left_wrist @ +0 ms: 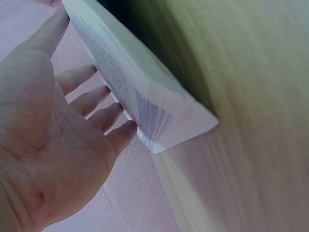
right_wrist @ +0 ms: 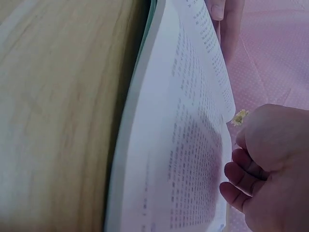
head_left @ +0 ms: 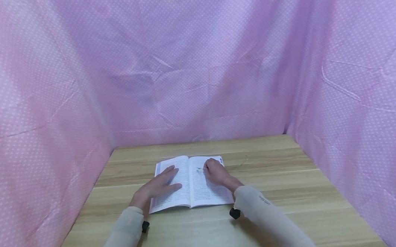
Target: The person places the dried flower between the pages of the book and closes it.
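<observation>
We see pink-lilac cloth (head_left: 196, 82) with white dots, a tan desk (head_left: 285, 193) streaked with brown grain, a white book (head_left: 205, 196) lined with dark print, cream sleeves (head_left: 277, 223) and a yellowish flower (right_wrist: 239, 117).

We count one tabletop (head_left: 190, 235), one open book (head_left: 190, 198) and, in this book, two facing pages (head_left: 178, 199). We find also one small pale flower (right_wrist: 240, 117). One left hand (head_left: 160, 185) and one right hand (head_left: 217, 172) make two hands in all, with two pale sleeves (head_left: 270, 218). We see two small black objects (head_left: 235, 213), one at each wrist. Of the pink dotted cloth (head_left: 196, 82), we count three sides.
</observation>
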A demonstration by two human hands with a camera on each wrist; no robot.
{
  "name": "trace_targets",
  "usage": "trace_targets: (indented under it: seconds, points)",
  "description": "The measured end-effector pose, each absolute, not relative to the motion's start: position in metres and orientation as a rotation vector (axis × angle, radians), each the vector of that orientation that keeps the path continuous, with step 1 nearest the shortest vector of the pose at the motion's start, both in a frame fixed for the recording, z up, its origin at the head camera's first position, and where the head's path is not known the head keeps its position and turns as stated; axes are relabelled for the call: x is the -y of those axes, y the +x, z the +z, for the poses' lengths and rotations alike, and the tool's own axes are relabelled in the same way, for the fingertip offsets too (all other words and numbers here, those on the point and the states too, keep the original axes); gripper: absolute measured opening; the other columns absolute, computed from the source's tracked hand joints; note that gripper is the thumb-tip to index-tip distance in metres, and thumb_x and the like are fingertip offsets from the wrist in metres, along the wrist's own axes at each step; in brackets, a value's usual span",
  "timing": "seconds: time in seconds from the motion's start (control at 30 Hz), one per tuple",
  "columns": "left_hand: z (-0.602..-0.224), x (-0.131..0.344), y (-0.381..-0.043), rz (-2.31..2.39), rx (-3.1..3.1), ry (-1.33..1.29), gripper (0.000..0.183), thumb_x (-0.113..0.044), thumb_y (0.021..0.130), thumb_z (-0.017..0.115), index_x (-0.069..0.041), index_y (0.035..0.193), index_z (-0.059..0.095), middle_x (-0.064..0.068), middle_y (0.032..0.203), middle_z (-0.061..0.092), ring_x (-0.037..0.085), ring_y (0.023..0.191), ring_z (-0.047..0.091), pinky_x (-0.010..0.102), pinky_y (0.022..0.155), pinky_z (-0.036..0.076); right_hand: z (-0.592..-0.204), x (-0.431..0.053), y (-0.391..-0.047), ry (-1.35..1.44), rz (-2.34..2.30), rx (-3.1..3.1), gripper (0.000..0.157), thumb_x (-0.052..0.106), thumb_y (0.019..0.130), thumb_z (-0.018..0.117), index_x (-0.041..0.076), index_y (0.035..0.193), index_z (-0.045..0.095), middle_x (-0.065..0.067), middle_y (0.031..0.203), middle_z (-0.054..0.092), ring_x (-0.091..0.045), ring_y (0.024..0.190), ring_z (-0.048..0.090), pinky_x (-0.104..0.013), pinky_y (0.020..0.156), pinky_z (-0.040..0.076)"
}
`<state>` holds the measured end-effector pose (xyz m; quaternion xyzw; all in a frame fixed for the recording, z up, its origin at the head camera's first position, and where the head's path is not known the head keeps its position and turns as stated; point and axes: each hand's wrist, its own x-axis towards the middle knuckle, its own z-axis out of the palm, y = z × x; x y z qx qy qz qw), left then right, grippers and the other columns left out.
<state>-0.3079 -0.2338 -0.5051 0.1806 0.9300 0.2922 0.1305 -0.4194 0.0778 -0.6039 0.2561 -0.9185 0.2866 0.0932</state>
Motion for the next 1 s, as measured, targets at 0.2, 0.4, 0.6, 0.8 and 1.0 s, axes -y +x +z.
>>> trace_targets:
  seconds: [0.2, 0.4, 0.6, 0.8, 1.0]
  points:
    - [-0.506, 0.233, -0.308, 0.841, -2.705, 0.519, 0.088, -0.059, 0.11, 0.065, -0.013, 0.179, 0.033, 0.017, 0.191, 0.016, 0.046, 0.178, 0.012, 0.071, 0.143, 0.015, -0.603, -0.074, -0.415, 0.751, 0.893, 2.793, 0.011, 0.014, 0.103, 0.066, 0.014, 0.099, 0.076, 0.003, 0.1, 0.072, -0.009, 0.094, 0.065, -0.032, 0.09, 0.062]
    - [-0.506, 0.233, -0.309, 0.836, -2.705, 0.51, 0.089, -0.061, 0.11, 0.065, -0.015, 0.179, 0.033, 0.016, 0.192, 0.016, 0.045, 0.179, 0.011, 0.071, 0.143, 0.016, -0.6, -0.072, -0.41, 0.755, 0.92, 2.823, 0.011, 0.017, 0.105, 0.067, 0.016, 0.1, 0.076, 0.006, 0.099, 0.071, -0.007, 0.092, 0.063, -0.029, 0.088, 0.06]
    - [-0.507, 0.234, -0.31, 0.842, -2.702, 0.516, 0.089, -0.061, 0.11, 0.065, -0.014, 0.179, 0.034, 0.017, 0.191, 0.016, 0.046, 0.178, 0.012, 0.071, 0.143, 0.016, -0.6, -0.072, -0.409, 0.764, 0.861, 2.815, 0.01, 0.018, 0.103, 0.068, 0.02, 0.098, 0.075, 0.009, 0.095, 0.069, -0.004, 0.088, 0.061, -0.026, 0.084, 0.058]
    - [-0.506, 0.234, -0.311, 0.843, -2.698, 0.524, 0.09, -0.061, 0.11, 0.064, -0.013, 0.179, 0.033, 0.018, 0.191, 0.016, 0.046, 0.178, 0.013, 0.07, 0.143, 0.017, -0.6, -0.079, -0.409, 0.877, 0.927, 2.75, 0.005, 0.022, 0.102, 0.072, 0.022, 0.099, 0.076, 0.008, 0.098, 0.07, -0.005, 0.091, 0.063, -0.026, 0.087, 0.058]
    - [-0.506, 0.234, -0.31, 0.828, -2.699, 0.526, 0.089, -0.06, 0.11, 0.064, -0.012, 0.179, 0.033, 0.02, 0.191, 0.017, 0.048, 0.178, 0.014, 0.071, 0.143, 0.018, -0.565, -0.091, -0.38, 1.01, 1.032, 2.663, 0.022, 0.028, 0.103, 0.076, 0.008, 0.111, 0.076, -0.012, 0.117, 0.074, -0.03, 0.113, 0.069, -0.049, 0.105, 0.06]
